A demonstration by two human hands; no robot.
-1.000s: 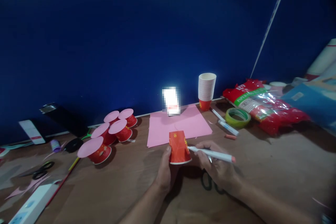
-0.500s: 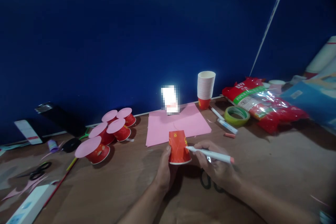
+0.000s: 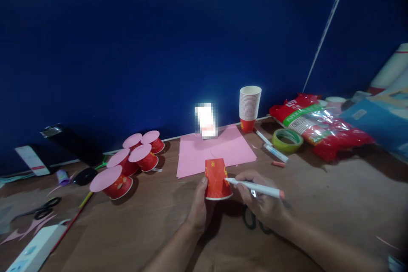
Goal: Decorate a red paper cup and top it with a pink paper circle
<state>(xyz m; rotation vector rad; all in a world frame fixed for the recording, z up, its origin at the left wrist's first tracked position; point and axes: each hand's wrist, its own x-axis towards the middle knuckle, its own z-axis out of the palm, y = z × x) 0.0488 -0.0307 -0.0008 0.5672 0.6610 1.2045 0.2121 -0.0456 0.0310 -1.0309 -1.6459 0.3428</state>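
My left hand (image 3: 200,208) is closed around the side of a red paper cup (image 3: 217,180), held upside down with its white rim toward me. In my right hand (image 3: 263,199) is a white marker (image 3: 255,186) with a red end; its tip meets the cup's right side or lies very close to it. Under my right hand, dark scissor handles (image 3: 249,217) show in part on the table. Beyond the cup lie pink paper sheets (image 3: 194,157). To the left stand several red cups (image 3: 119,187) topped with pink paper discs (image 3: 106,178).
A stack of paper cups (image 3: 249,106) stands at the back. Rightward lie green tape (image 3: 287,141), another marker (image 3: 276,153), a red cap (image 3: 278,164) and a red cup package (image 3: 318,125). Black scissors (image 3: 43,211), pink scraps (image 3: 35,226) and a white power strip (image 3: 37,246) are at left.
Almost nothing differs. Both hands, the cup and the marker keep the same pose, while the view has shifted very slightly.
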